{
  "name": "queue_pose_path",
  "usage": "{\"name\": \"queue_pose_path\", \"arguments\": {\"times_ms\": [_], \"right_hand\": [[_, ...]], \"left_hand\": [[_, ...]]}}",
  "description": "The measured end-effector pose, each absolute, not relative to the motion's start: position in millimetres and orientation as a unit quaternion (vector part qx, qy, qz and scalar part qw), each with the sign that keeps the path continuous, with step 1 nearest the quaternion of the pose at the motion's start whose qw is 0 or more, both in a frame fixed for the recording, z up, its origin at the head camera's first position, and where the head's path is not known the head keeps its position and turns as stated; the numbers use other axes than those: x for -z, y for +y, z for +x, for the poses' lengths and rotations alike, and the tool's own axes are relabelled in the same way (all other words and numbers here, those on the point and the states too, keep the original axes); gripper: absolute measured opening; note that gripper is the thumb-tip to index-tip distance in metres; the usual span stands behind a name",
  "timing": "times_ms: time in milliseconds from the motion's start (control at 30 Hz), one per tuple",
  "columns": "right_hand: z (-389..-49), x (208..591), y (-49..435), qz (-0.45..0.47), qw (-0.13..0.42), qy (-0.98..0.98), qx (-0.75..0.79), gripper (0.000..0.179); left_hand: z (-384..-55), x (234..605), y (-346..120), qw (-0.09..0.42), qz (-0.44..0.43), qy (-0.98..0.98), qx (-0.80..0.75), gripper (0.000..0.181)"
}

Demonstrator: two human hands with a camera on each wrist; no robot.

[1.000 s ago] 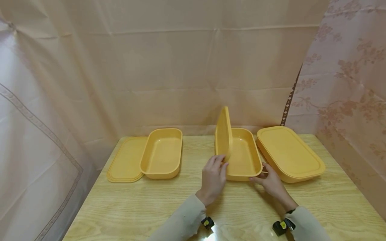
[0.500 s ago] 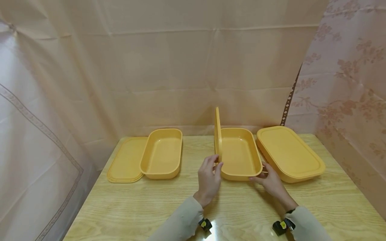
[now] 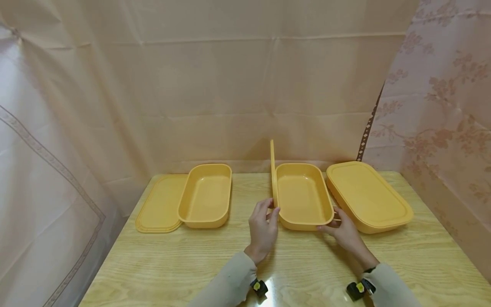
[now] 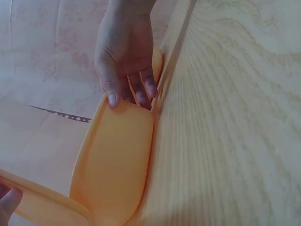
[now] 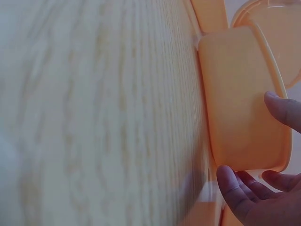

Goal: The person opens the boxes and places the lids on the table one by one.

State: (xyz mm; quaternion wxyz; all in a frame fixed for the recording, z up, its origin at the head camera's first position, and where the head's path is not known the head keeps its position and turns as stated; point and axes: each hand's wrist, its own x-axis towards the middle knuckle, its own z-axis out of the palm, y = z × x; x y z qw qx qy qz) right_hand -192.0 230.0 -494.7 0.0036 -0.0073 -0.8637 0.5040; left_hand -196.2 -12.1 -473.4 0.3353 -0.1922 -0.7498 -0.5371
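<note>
In the head view a yellow rectangular food container [image 3: 305, 194] stands uncovered on the table, its inside bare. Along its left side a yellow lid [image 3: 273, 170] stands on edge, almost edge-on to me. My left hand [image 3: 263, 232] pinches the lid's near end between thumb and fingers. At the container's near right corner my right hand [image 3: 347, 232] holds on, thumb on the front wall and fingers round the side. The right wrist view shows that thumb [image 5: 282, 110] against the container's wall [image 5: 244, 103]. Only a bit of the left hand [image 4: 8, 202] appears in the left wrist view.
A second uncovered yellow container [image 3: 207, 192] stands to the left, overlapping a flat-lying lid [image 3: 163, 204]. On the right, close to the held container, sits a larger lidded one [image 3: 370, 194]. Cloth [image 3: 230, 85] hangs behind the wooden table [image 3: 172, 264].
My left hand has shifted left with the lid, which has swung from a tilt over the container's left part to upright beside its left rim. The right hand has stayed on the corner.
</note>
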Motion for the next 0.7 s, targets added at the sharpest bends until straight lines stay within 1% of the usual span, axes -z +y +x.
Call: {"name": "queue_pose_path", "arguments": {"times_ms": [400,700], "right_hand": [[-192,494,230,-0.011,-0.006,-0.860,-0.510,0.077],[-194,494,231,-0.010,-0.007,-0.863,-0.505,0.078]], "left_hand": [[-200,485,-16,0.282,-0.155,-0.749,0.580,0.020],[-200,486,-17,0.260,-0.136,-0.742,0.603,0.023]]}}
